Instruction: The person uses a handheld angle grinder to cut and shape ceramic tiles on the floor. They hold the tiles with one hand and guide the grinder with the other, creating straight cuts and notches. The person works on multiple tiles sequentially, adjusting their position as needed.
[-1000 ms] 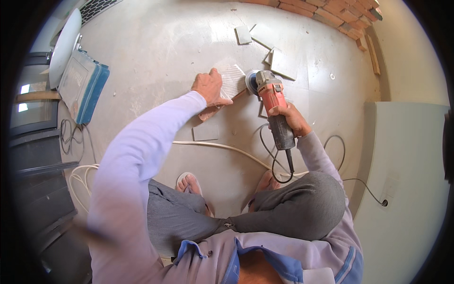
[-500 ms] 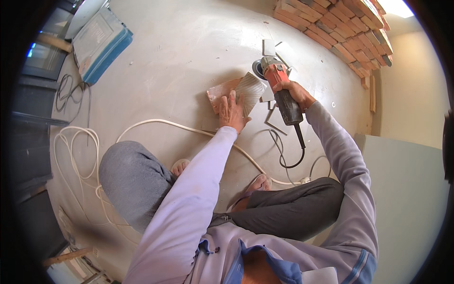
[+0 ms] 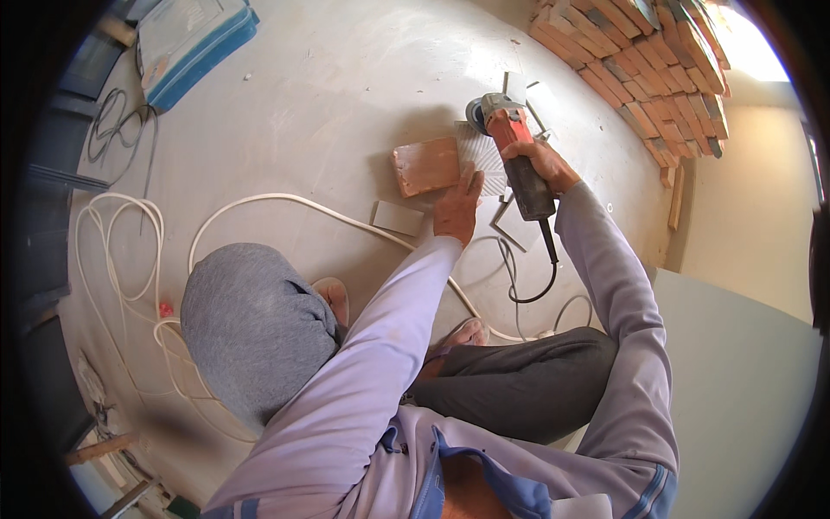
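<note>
My right hand [image 3: 551,168] is wrapped round the body of a red and black angle grinder [image 3: 512,130]. Its round disc, at the far left end, is over or beside the upper edge of a pale tile with a ridged face [image 3: 481,154]; whether they touch I cannot tell. My left hand [image 3: 456,210] has its fingers at the tile's near left edge, gripping it there. Left of the tile lies a reddish brick [image 3: 425,167], partly overlapped or bordered by it. A small plain tile piece [image 3: 398,218] lies near my left wrist.
Tile offcuts [image 3: 513,86] lie beyond and beside the grinder. A white cable [image 3: 285,199] runs across the floor under my left arm. Stacked bricks [image 3: 640,73] stand at the far right, a blue case [image 3: 203,56] at the far left, and a pale panel [image 3: 735,372] at the right.
The ridged tile has turned and shifted right, uncovering more of the brick. My left hand has slid from the tile's face to its near edge. The grinder's disc now meets the tile in view.
</note>
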`<state>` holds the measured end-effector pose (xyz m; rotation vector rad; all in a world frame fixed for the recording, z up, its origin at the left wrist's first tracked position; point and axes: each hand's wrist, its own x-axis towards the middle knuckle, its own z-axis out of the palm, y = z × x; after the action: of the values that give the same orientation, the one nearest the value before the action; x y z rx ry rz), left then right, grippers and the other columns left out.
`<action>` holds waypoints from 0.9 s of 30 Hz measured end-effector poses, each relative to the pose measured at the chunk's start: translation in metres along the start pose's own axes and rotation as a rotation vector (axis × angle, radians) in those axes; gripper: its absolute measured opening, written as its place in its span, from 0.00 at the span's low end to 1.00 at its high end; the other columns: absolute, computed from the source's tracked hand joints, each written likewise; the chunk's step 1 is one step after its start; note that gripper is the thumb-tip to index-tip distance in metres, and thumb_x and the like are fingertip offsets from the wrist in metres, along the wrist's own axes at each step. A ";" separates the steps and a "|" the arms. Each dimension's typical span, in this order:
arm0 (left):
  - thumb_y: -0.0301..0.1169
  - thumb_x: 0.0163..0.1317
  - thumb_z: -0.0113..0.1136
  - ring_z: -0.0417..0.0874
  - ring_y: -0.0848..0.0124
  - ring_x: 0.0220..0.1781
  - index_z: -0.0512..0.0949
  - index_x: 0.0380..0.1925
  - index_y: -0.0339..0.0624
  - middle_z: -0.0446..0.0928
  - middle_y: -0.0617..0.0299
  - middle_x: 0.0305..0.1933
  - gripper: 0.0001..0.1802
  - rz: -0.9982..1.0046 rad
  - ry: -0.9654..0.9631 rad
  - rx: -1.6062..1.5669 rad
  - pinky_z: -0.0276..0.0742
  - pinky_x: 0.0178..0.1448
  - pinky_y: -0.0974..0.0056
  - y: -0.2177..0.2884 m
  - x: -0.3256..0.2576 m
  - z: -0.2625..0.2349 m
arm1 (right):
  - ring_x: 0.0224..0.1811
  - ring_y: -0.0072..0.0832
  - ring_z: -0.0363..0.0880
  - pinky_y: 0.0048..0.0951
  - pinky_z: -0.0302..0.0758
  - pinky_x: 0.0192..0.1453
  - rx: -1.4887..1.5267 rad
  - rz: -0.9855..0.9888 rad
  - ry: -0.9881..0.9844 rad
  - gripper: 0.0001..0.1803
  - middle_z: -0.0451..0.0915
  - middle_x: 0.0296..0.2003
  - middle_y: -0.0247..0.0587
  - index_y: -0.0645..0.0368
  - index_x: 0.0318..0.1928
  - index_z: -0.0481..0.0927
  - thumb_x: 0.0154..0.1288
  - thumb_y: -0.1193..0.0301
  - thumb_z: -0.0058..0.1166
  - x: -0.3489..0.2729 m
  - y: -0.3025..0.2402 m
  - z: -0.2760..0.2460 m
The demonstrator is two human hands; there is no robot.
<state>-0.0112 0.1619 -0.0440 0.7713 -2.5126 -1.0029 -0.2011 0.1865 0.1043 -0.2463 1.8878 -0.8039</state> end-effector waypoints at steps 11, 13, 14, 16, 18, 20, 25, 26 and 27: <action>0.31 0.66 0.64 0.83 0.56 0.60 0.73 0.68 0.56 0.64 0.68 0.78 0.29 -0.023 -0.079 -0.184 0.82 0.60 0.52 -0.015 0.006 -0.008 | 0.30 0.34 0.81 0.37 0.79 0.33 -0.101 0.028 -0.008 0.32 0.81 0.36 0.46 0.68 0.49 0.79 0.50 0.56 0.67 0.011 -0.011 0.008; 0.30 0.66 0.64 0.83 0.56 0.60 0.74 0.68 0.56 0.65 0.67 0.77 0.29 -0.006 -0.058 -0.221 0.81 0.62 0.52 -0.015 0.006 -0.008 | 0.32 0.34 0.81 0.36 0.79 0.35 -0.132 0.024 -0.007 0.32 0.81 0.36 0.46 0.68 0.49 0.80 0.50 0.55 0.67 0.014 -0.009 0.005; 0.30 0.66 0.64 0.83 0.56 0.61 0.74 0.68 0.56 0.65 0.66 0.77 0.29 0.001 -0.046 -0.238 0.80 0.63 0.52 -0.015 0.006 -0.008 | 0.32 0.34 0.81 0.36 0.78 0.35 -0.144 0.030 -0.002 0.32 0.81 0.36 0.46 0.68 0.48 0.80 0.50 0.55 0.67 0.014 -0.009 0.005; 0.31 0.66 0.64 0.82 0.55 0.61 0.74 0.68 0.55 0.66 0.66 0.77 0.29 0.011 -0.024 -0.260 0.80 0.64 0.51 -0.017 0.006 -0.009 | 0.33 0.34 0.80 0.35 0.78 0.36 -0.161 0.032 -0.005 0.32 0.81 0.36 0.45 0.67 0.48 0.80 0.49 0.54 0.67 0.015 -0.010 0.006; 0.31 0.66 0.65 0.82 0.55 0.62 0.74 0.67 0.55 0.66 0.65 0.77 0.28 0.030 0.003 -0.276 0.79 0.64 0.51 -0.017 0.006 -0.009 | 0.33 0.33 0.80 0.35 0.77 0.37 -0.170 0.018 -0.005 0.31 0.81 0.36 0.45 0.67 0.47 0.81 0.49 0.54 0.67 0.016 -0.010 0.005; 0.31 0.66 0.65 0.81 0.55 0.62 0.74 0.67 0.55 0.66 0.65 0.76 0.28 -0.026 -0.064 -0.260 0.79 0.65 0.52 -0.013 0.006 -0.013 | 0.33 0.33 0.80 0.34 0.77 0.37 -0.195 0.026 -0.006 0.30 0.81 0.36 0.44 0.66 0.47 0.81 0.50 0.55 0.66 0.018 -0.010 0.005; 0.31 0.67 0.64 0.80 0.54 0.65 0.74 0.67 0.55 0.66 0.65 0.77 0.27 -0.044 -0.071 -0.305 0.77 0.67 0.52 -0.012 0.006 -0.015 | 0.31 0.33 0.80 0.34 0.78 0.36 -0.204 0.025 -0.012 0.28 0.81 0.35 0.44 0.67 0.45 0.81 0.51 0.55 0.65 0.017 -0.013 0.008; 0.31 0.67 0.64 0.80 0.54 0.65 0.74 0.67 0.55 0.66 0.65 0.77 0.27 -0.037 -0.055 -0.318 0.77 0.67 0.52 -0.013 0.005 -0.013 | 0.30 0.32 0.80 0.34 0.78 0.35 -0.190 0.035 -0.013 0.28 0.81 0.34 0.44 0.67 0.45 0.81 0.51 0.56 0.65 0.015 -0.014 0.009; 0.31 0.67 0.64 0.79 0.53 0.65 0.74 0.67 0.55 0.66 0.65 0.77 0.27 -0.032 -0.039 -0.331 0.77 0.67 0.52 -0.014 0.005 -0.011 | 0.29 0.32 0.80 0.34 0.78 0.34 -0.177 0.047 -0.015 0.27 0.81 0.34 0.44 0.67 0.44 0.81 0.51 0.56 0.65 0.014 -0.015 0.010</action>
<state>-0.0048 0.1447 -0.0462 0.6967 -2.2839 -1.4104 -0.2014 0.1640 0.1013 -0.3158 1.9452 -0.6026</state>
